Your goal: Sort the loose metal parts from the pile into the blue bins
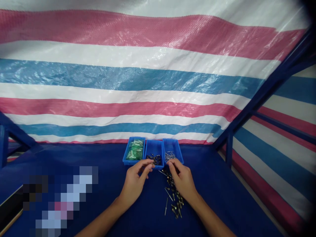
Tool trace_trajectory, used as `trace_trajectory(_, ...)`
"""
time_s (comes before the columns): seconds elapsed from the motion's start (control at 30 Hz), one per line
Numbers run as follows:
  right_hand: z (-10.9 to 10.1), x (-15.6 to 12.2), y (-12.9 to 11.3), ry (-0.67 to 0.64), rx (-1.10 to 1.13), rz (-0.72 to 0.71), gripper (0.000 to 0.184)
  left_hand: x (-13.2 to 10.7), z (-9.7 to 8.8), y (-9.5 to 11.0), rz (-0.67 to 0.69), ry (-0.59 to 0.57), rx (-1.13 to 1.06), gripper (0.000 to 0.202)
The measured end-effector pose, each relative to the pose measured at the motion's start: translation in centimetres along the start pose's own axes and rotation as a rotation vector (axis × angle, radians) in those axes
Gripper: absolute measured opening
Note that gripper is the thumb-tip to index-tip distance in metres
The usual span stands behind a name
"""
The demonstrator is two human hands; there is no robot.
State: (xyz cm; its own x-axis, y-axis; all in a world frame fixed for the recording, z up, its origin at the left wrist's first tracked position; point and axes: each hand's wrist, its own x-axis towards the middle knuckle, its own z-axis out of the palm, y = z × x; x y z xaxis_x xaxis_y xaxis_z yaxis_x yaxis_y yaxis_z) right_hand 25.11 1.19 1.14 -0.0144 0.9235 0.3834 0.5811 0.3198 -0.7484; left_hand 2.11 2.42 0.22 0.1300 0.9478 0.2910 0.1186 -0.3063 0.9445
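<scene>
My left hand (137,177) is closed in a pinch at the front edge of the middle blue bin (154,144), which holds small dark, brassy screw-like pieces (158,159). What lies between its fingertips is too small to make out. Thumb and forefinger of my right hand (183,177) are pressed together by the front of the right blue bin (172,144), where thin silver rivet-like pins (170,155) lie; their tips hide whatever they hold. Between my forearms, a loose trail of brassy pieces (178,204) mixed with a few silver pins (166,206) spreads over the blue table (103,197).
Left of the other two bins, a blue bin (133,162) holds clear packets with green in them. Behind rises a striped tarp (123,79). A blue metal frame bar (249,112) slants up on the right. A black, light-edged object (11,205) and a pixelated patch are at lower left.
</scene>
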Motion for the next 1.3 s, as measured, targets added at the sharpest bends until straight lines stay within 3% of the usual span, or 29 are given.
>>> trace_trajectory(0.33, 0.07, -0.10, 0.09, 0.007, 0.014, -0.001, 0.031, -0.03, 0.19, 0.05, 0.016, 0.081, 0.040, 0.024)
trace_trajectory(0.7, 0.24, -0.06, 0.10, 0.000, 0.021, 0.004, 0.031, 0.35, -0.01, 0.18, 0.153, 0.105, 0.107, 0.009)
trace_trajectory(0.93, 0.10, -0.10, 0.04, 0.007, 0.008, -0.004, 0.032, 0.56, -0.35, 0.21, 0.023, 0.142, 0.224, 0.017)
trace_trajectory(1.1, 0.04, -0.17, 0.08, 0.012, 0.002, -0.011, 0.031, 0.70, -0.72, 0.09, -0.117, 0.065, 0.288, 0.026)
trace_trajectory(1.3, 0.23, 0.03, 0.19, 0.012, 0.005, -0.009, 0.030, 0.65, -0.61, -0.07, -0.162, 0.027, 0.343, 0.035)
